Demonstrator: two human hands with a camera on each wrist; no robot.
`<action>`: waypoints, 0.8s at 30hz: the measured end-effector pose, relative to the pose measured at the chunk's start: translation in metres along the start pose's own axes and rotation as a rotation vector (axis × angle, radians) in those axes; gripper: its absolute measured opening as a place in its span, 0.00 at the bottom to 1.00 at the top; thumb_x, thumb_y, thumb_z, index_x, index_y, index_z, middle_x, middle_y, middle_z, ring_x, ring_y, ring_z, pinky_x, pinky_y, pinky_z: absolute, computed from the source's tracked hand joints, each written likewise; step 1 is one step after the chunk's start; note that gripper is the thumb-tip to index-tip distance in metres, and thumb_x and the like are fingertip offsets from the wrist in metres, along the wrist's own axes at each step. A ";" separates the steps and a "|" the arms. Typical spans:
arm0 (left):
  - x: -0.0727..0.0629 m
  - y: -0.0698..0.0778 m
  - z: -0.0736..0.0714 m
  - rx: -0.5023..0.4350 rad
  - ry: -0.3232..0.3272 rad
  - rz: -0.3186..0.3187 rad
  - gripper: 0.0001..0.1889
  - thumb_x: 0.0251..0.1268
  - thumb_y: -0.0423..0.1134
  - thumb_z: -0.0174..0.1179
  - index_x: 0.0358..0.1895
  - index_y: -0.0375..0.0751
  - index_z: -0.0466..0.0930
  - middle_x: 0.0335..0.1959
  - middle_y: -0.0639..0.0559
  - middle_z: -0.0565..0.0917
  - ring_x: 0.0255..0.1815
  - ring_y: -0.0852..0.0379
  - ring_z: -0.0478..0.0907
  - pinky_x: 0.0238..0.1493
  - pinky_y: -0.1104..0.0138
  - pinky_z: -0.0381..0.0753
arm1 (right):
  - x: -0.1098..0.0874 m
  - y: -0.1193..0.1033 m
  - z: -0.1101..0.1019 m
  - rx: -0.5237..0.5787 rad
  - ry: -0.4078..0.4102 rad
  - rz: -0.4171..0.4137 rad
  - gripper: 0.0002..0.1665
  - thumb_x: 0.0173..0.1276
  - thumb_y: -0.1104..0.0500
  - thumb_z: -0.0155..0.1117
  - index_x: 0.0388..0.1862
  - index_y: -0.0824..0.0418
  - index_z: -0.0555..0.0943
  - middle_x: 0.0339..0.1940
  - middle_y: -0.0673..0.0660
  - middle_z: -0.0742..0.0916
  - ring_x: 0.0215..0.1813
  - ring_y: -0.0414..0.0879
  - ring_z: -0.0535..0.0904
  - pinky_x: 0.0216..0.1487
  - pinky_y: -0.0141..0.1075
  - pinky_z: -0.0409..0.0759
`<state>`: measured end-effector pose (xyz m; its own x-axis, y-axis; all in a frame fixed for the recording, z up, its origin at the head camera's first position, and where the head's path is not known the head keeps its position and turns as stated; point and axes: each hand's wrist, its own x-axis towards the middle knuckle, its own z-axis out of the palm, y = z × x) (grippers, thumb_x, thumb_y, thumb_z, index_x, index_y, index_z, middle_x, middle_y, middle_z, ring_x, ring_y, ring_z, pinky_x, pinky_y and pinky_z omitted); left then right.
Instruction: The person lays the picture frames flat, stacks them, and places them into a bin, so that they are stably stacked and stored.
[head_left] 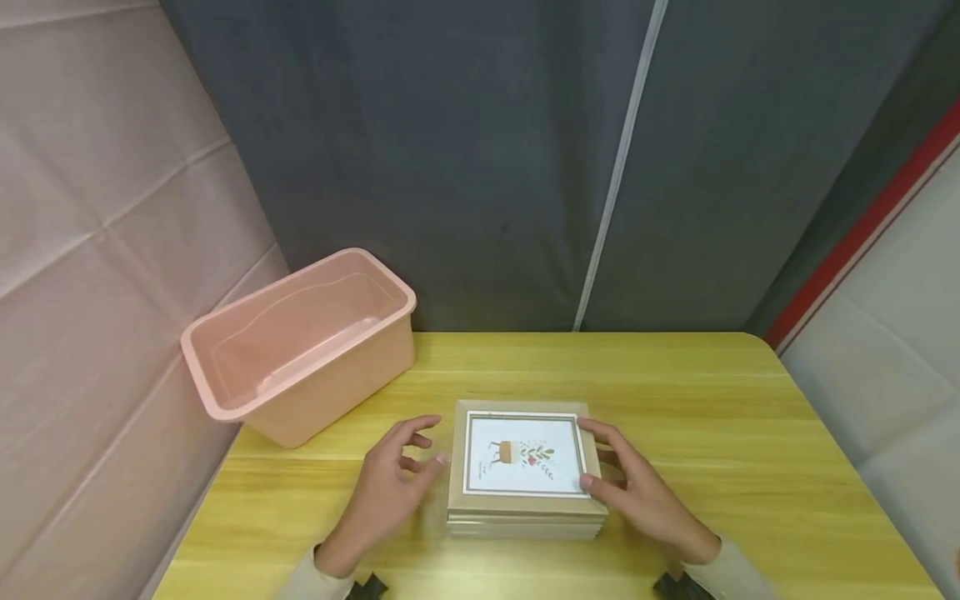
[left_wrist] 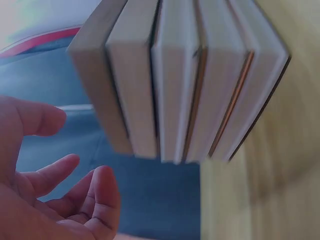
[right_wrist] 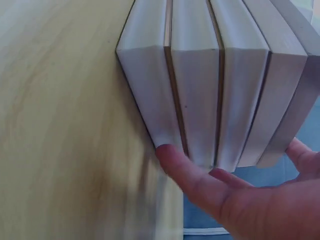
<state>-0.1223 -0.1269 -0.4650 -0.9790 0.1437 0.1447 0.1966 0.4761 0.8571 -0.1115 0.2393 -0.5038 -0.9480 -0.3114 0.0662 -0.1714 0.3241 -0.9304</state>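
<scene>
A stack of several picture frames (head_left: 525, 454) lies flat on the table, pale wood-coloured, the top one showing a print of a potted plant. Left of the stack, my left hand (head_left: 393, 479) hovers apart from it, fingers loosely bent and nothing in them. My right hand (head_left: 645, 492) is at the right side of the stack, with index finger and thumb at the top frame's right edge. In the right wrist view, the fingertips (right_wrist: 167, 152) reach the side of the lowest frame, and the thumb is up by the top one.
A pink plastic bin (head_left: 337, 367) stands at the table's back left, with its inside bare. Behind the yellow wooden table (head_left: 675, 392) hangs a dark grey curtain (head_left: 465, 167). Pale panels close off the left and right sides.
</scene>
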 end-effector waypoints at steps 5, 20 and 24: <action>0.005 -0.002 -0.031 0.066 0.139 0.125 0.24 0.72 0.37 0.69 0.68 0.47 0.79 0.56 0.50 0.85 0.50 0.57 0.81 0.42 0.69 0.89 | 0.002 0.003 0.001 0.080 -0.036 0.026 0.41 0.79 0.57 0.65 0.84 0.43 0.59 0.82 0.70 0.63 0.72 0.75 0.72 0.55 0.41 0.86; -0.002 -0.008 -0.111 -0.041 0.574 0.097 0.21 0.71 0.23 0.63 0.65 0.33 0.79 0.56 0.62 0.84 0.53 0.63 0.81 0.47 0.82 0.78 | 0.003 0.008 0.006 0.158 -0.106 -0.026 0.44 0.78 0.63 0.65 0.85 0.49 0.56 0.77 0.74 0.66 0.63 0.52 0.84 0.50 0.42 0.91; -0.003 -0.013 -0.127 -0.040 0.721 0.088 0.20 0.70 0.24 0.64 0.64 0.35 0.80 0.54 0.61 0.86 0.50 0.63 0.82 0.45 0.82 0.79 | 0.002 0.008 0.009 0.153 -0.105 -0.013 0.44 0.78 0.62 0.65 0.85 0.48 0.55 0.80 0.71 0.64 0.65 0.56 0.82 0.52 0.42 0.91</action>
<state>-0.1284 -0.2434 -0.4136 -0.7549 -0.4338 0.4919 0.2878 0.4549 0.8428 -0.1124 0.2333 -0.5145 -0.9115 -0.4086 0.0476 -0.1325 0.1822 -0.9743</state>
